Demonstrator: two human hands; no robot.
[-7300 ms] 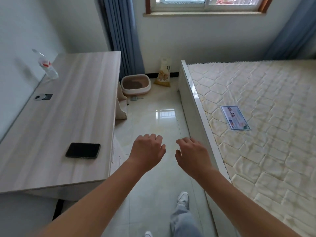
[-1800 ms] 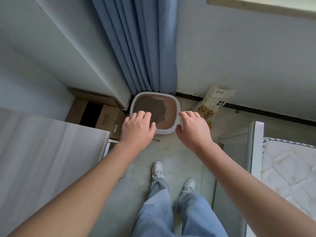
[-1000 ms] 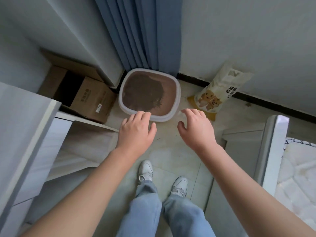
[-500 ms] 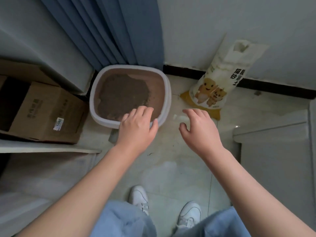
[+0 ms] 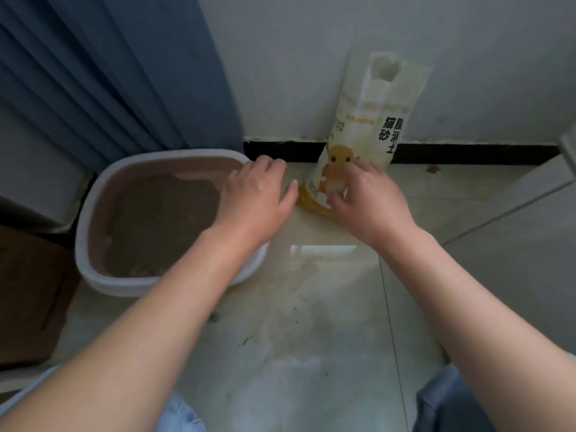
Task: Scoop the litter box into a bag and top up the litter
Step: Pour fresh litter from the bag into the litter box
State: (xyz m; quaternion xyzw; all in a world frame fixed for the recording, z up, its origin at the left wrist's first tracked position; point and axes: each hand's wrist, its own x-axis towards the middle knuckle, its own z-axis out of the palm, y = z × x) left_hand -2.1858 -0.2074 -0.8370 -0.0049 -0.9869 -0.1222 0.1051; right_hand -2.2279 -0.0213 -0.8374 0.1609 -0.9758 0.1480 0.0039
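Note:
The litter box (image 5: 93,275), white-rimmed with brown litter inside, sits on the floor at left. My left hand (image 5: 255,198) hovers over its right rim with the fingers stretched forward. A cream and yellow litter bag (image 5: 371,120) with a cartoon animal leans upright on the wall. My right hand (image 5: 367,201) is at the bag's lower front, thumb and fingers curved apart in a C; the view is blurred and I see nothing gripped.
A blue curtain (image 5: 93,73) hangs behind the box. A cardboard box (image 5: 28,300) stands at the left edge. White furniture panels (image 5: 514,232) close off the right. A small grey object (image 5: 213,317) shows under my left forearm. The tile floor (image 5: 311,307) carries scattered grains.
I have crouched lower and closer. Both hands moved forward: the left from the box's near rim to its right rim, the right from above the floor up to the litter bag's base.

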